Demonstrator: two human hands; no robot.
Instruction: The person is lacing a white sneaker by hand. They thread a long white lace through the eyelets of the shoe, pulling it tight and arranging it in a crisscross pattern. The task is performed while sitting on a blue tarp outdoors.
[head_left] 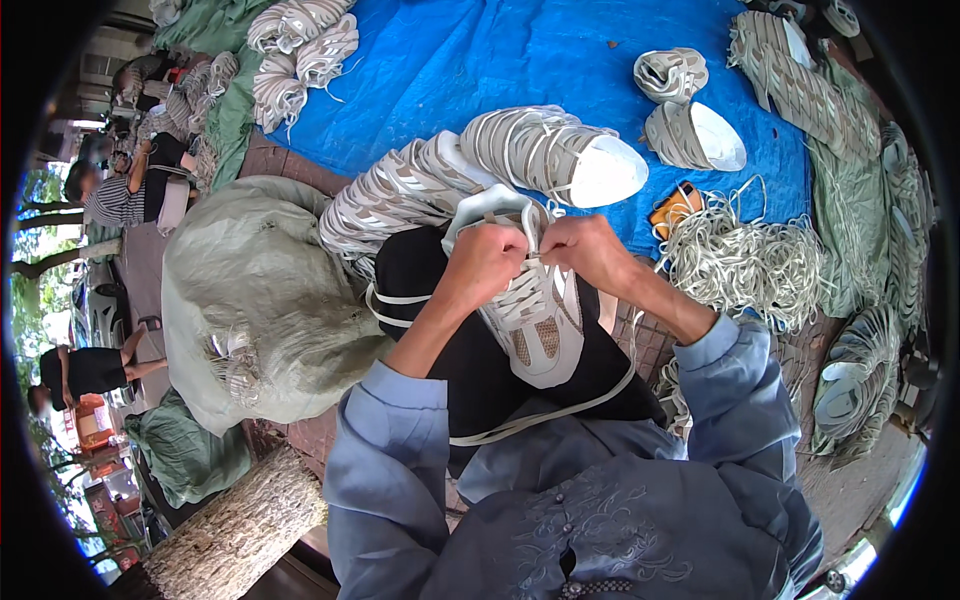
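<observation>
A white and beige shoe upper (552, 352) with mesh panels and no sole to be seen rests on my lap, its toe toward me. Its lace (527, 297) crosses the lower eyelets. My left hand (490, 257) pinches the upper's left eyelet edge near the top. Opposite it, my right hand (588, 248) is closed at the right eyelet edge, with a bit of white lace at its fingertips. What exactly lies between the fingers is mostly hidden. Long loose lace ends (560, 425) loop over the black cloth (430, 265) on my lap.
Stacked shoe uppers (520, 150) lie ahead on a blue tarp (480, 50). Right of my hands is a heap of white laces (745, 255) beside an orange-brown object (676, 207). A large pale sack (265, 300) stands left. People (125, 195) sit and stand at far left.
</observation>
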